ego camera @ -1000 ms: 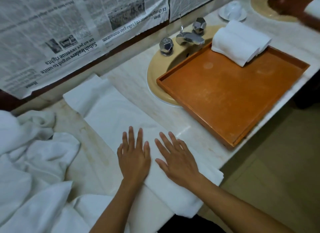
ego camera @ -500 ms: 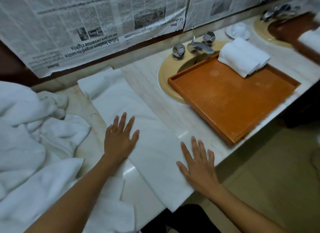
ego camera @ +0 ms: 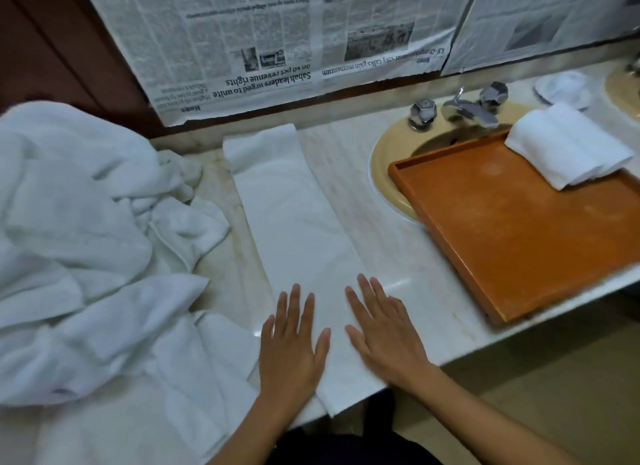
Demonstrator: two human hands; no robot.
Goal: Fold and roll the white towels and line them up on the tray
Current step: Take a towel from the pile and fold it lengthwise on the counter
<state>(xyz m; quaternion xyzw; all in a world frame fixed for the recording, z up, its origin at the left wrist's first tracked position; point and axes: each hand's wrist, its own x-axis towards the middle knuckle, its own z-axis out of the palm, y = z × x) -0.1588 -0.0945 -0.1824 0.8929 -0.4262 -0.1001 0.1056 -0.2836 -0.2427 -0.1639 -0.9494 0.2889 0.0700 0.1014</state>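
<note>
A white towel (ego camera: 294, 218) folded into a long narrow strip lies flat on the marble counter (ego camera: 388, 243), running from the back wall to the front edge. My left hand (ego camera: 292, 350) and my right hand (ego camera: 384, 333) lie side by side, fingers straight, pressing flat on the strip's near end. An orange tray (ego camera: 512, 236) sits to the right, partly over the sink. Two rolled white towels (ego camera: 568, 149) lie together at the tray's far corner.
A heap of loose white towels (ego camera: 86, 243) fills the counter's left side. The yellow basin (ego camera: 391, 159) with chrome taps (ego camera: 464, 109) sits behind the tray. A white dish (ego camera: 561, 87) stands at the back right. Newspaper (ego camera: 277, 42) covers the wall. Floor lies below the front edge.
My hands, spread apart half a second ago, have come together on the near end of the strip. The view has swung left.
</note>
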